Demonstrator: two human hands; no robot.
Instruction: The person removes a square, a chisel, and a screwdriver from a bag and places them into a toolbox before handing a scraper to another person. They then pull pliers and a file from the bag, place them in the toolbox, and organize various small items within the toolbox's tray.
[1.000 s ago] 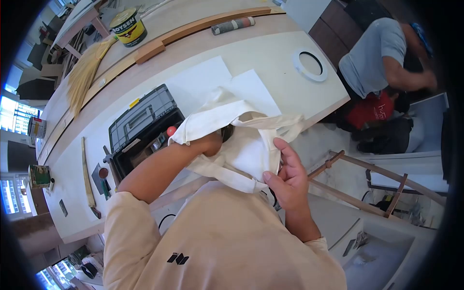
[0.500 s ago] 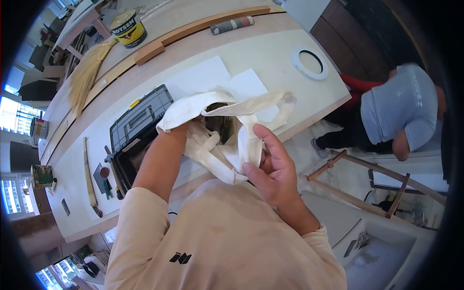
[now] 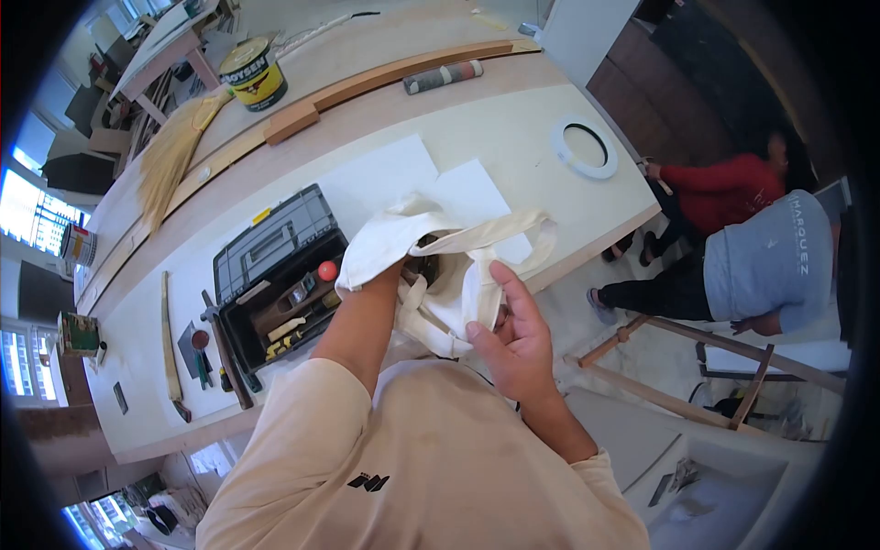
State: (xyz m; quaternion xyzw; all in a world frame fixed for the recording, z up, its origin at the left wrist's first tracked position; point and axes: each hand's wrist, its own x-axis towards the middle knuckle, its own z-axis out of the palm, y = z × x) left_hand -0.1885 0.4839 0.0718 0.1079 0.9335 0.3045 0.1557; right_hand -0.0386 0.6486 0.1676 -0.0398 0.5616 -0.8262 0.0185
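An off-white cloth bag with straps [image 3: 385,243] hangs bunched in front of my chest, its mouth partly open. My left forearm [image 3: 367,321] reaches into it, so the left hand and its fingers are hidden in the cloth. Dark contents show dimly inside; I cannot make out what they are. My right hand [image 3: 515,344] pinches the bag's right edge between thumb and fingers. Just left of the bag, an open black toolbox [image 3: 240,335] holds several tools, with a red ball-shaped thing [image 3: 327,270] near its far right corner.
White sheets [image 3: 380,179] lie on the table beyond the bag. A hammer [image 3: 225,353], a soft broom [image 3: 179,156], a paint can [image 3: 255,78], a wooden strip [image 3: 394,69] and a white tape roll [image 3: 584,148] are around. Two people stand right, near a wooden frame [image 3: 678,394].
The view has shifted, and my left arm and the bag sit further right, uncovering the toolbox's inside. My right hand keeps its pinch. A person in red has come into fuller view.
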